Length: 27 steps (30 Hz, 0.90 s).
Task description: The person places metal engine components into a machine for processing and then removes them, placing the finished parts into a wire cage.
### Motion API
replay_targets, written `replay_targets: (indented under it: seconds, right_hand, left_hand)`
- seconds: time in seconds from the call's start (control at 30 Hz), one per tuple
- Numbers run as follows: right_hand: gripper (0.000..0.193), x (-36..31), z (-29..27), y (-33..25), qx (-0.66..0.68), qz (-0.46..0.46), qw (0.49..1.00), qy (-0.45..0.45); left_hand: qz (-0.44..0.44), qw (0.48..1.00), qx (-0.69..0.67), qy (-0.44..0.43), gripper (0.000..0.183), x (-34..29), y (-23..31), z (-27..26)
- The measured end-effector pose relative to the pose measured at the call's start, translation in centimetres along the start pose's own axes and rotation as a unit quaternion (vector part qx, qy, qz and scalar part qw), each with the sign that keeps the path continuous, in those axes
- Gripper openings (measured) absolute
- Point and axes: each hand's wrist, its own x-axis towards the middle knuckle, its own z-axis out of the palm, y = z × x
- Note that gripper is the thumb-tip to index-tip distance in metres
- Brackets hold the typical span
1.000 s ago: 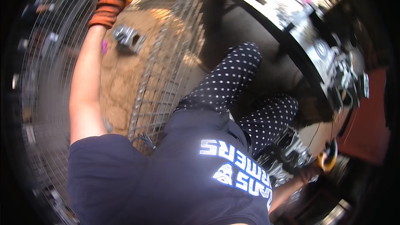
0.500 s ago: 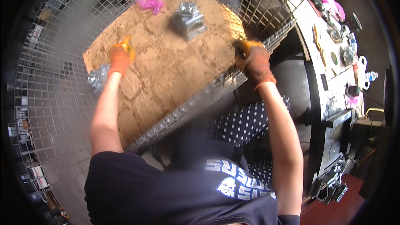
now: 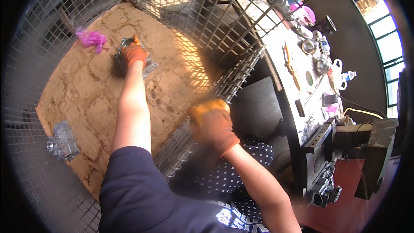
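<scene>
From my remote post I report as follows. The left hand is on a grey metal casting, which lies on the cardboard sheet lining the wire cage, in the sheet's far half, inward of its far-left edge. Its fingers bend over the upper part; one stands raised. Most of the fingertips are hidden, so I cannot tell whether they grasp the casting or only rest on it. I judge the arm is stretched out because the casting sits well away from the near wall.

The right hand is at the near wall's upper edge. Its fingers look curled, but blur prevents my telling whether they clasp the wire; a bracing hold would suit the long reach.

A second casting lies over the sheet's near-left edge, below its left corner. A pink plastic bag lies by the far-left edge. I take the cardboard as padding against the mesh. The workbench stands beyond the cage, to the right.
</scene>
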Motion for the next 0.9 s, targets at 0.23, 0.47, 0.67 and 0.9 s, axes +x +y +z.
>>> replay_targets:
  seconds: [0.23,0.47,0.67,0.9]
  right_hand:
    - [0.005,0.1,-0.1,0.4,0.051,-0.030,0.997,0.040]
    - [0.010,-0.9,1.8,1.3,0.080,0.028,0.996,-0.002]
    - [0.014,-0.6,-0.2,0.7,0.051,0.006,0.998,-0.020]
    - [0.031,-1.8,-1.0,1.5,0.182,0.014,0.980,0.081]
  left_hand:
    - [0.055,0.989,0.113,0.081,0.095,-2.1,-0.7,3.2]
    - [0.061,0.990,-0.032,0.121,0.089,-9.2,-6.5,-2.4]
    - [0.152,0.839,-0.479,0.209,0.070,-16.3,-11.3,-8.4]
    - [0.456,0.684,-0.277,0.499,0.061,-35.0,-14.0,-25.2]
